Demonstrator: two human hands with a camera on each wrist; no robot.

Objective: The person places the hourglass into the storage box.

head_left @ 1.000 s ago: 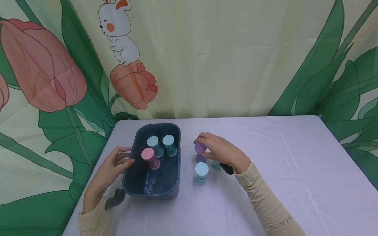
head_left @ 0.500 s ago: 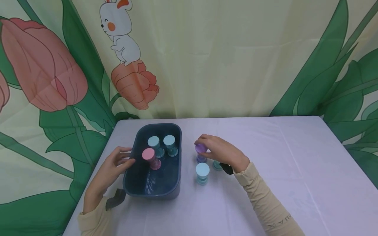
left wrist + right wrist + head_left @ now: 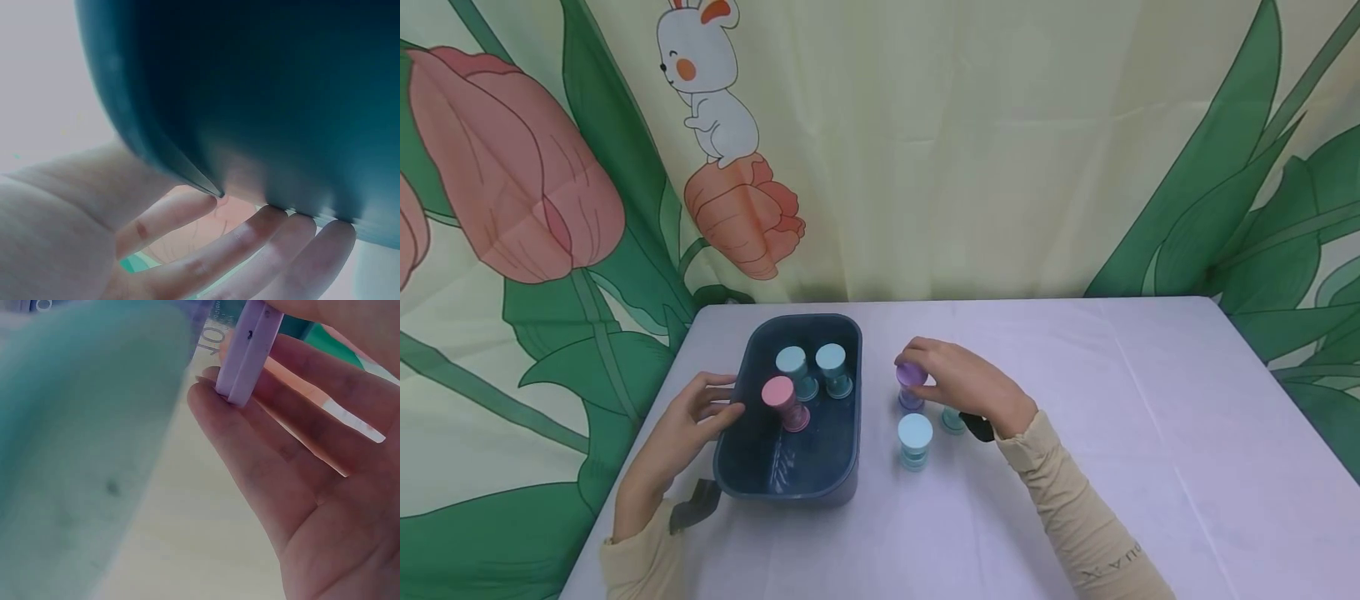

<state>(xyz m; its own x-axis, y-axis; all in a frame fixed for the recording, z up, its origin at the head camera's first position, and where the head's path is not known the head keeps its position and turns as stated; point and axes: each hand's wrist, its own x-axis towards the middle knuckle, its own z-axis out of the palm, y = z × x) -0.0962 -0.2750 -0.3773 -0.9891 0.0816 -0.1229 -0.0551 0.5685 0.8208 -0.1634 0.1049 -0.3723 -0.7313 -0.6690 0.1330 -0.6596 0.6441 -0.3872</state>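
My right hand [image 3: 962, 383] pinches the top cap of a purple sand timer [image 3: 912, 375], which stands upright on the table. In the right wrist view, thumb and fingers hold the rim of its purple cap [image 3: 247, 356]. Just in front stands a light-blue sand timer [image 3: 914, 437]; another light-blue one [image 3: 953, 421] is partly hidden under the right hand. My left hand [image 3: 688, 425] touches the left side of a dark blue bin [image 3: 786, 492], its fingertips against the wall in the left wrist view. Inside the bin are a pink sand timer [image 3: 786, 403] and two light-blue ones [image 3: 833, 369].
A white cloth covers the table [image 3: 1075, 467], stretching out to the right of the sand timers. Behind the table's far edge hangs a printed curtain [image 3: 962, 167] with tulips, leaves and a rabbit. The bin walls rise between the left hand and the loose timers.
The view has shifted very slightly. Both hands, the bin and the sand timers otherwise stay in place.
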